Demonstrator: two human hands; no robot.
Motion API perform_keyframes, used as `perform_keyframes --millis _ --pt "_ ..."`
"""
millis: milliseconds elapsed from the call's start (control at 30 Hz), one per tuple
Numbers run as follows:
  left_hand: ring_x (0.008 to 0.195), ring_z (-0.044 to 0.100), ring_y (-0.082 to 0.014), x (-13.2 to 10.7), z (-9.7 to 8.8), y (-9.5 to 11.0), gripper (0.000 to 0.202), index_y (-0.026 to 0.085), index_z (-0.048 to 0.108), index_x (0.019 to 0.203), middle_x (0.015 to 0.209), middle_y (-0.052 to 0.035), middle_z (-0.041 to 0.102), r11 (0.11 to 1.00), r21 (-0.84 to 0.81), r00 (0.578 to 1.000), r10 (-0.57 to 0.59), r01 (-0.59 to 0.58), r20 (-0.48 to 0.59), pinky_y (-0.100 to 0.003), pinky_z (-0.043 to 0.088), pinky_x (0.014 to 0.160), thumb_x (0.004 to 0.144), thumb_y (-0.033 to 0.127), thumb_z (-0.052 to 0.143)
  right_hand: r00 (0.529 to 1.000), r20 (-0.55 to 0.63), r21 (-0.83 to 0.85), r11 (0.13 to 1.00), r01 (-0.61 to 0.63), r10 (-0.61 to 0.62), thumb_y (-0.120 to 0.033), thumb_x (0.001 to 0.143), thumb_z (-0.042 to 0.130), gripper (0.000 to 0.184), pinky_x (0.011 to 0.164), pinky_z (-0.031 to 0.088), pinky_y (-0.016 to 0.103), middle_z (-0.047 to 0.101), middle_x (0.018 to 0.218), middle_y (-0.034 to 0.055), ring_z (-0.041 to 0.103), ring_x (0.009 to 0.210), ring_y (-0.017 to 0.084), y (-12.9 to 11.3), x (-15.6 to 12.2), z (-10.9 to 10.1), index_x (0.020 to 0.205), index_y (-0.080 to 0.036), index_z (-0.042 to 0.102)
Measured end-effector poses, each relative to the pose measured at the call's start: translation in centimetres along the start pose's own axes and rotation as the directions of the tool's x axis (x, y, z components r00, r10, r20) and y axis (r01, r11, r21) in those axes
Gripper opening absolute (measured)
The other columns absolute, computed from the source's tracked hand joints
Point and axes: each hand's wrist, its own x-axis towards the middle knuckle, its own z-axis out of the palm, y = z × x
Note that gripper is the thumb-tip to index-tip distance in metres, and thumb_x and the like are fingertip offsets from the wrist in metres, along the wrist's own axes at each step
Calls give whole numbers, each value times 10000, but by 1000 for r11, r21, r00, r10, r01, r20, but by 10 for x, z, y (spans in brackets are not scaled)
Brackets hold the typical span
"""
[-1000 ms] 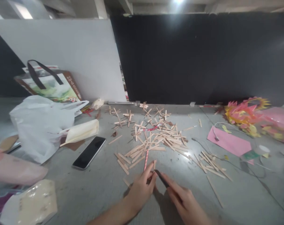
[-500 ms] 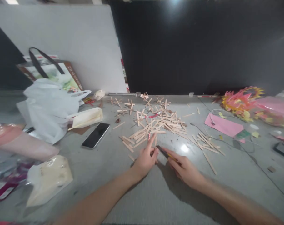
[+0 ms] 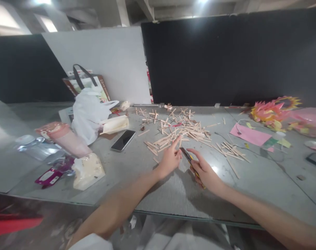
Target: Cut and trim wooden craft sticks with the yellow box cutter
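My right hand [image 3: 208, 173] is closed round a yellow-and-black utility knife [image 3: 191, 161], its dark end pointing up and left toward my other hand. My left hand [image 3: 170, 159] has its index finger stretched over the edge of a pile of wooden sticks [image 3: 194, 132]. Its thumb and other fingers are curled in, and whatever they hold, if anything, is hidden. Behind the pile stand several crossed-stick pieces [image 3: 154, 116]. A smaller group of sticks [image 3: 232, 150] lies to the right of my hands.
Left of the sticks lie a phone [image 3: 123, 140], a white plastic bag [image 3: 87, 114], a pink tumbler [image 3: 66, 139] and a cream-coloured packet [image 3: 88, 172]. Pink card [image 3: 250, 134], a cable and spiky paper pieces [image 3: 269, 113] are on the right. Black panels [image 3: 225, 62] back the table.
The view has tilted up and turned left, showing the table's front edge. My hands have drawn slightly apart, and the knife is now more upright, away from the left fingers.
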Motion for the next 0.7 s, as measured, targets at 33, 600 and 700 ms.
perform_keyframes --millis 33,600,700 --pt "378 502 -68 1 0 -2 745 290 311 1698 653 55 634 1000 3 1000 10 -10 4 -167 455 433 995 186 534 1000 8 -8 1000 -1 1 -599 1043 463 583 295 378 186 435 742 -93 346 387 74 2 1 0 1596 -432 386" --pt "514 655 -165 35 -31 -41 413 217 487 1086 671 22 700 987 -126 995 -99 95 -24 -249 498 531 892 510 705 864 128 -215 836 504 -488 -424 1107 382 476 1034 536 425 705 1325 109 693 1130 231 1 13 -36 1545 -274 490" --pt "633 688 -184 26 -21 -35 404 213 526 949 727 -8 721 993 -87 997 -72 74 27 -301 547 649 906 580 690 847 90 -161 831 532 -525 -412 1050 532 419 1052 531 457 693 1346 120 697 1129 240 -11 29 -51 1448 -285 496"
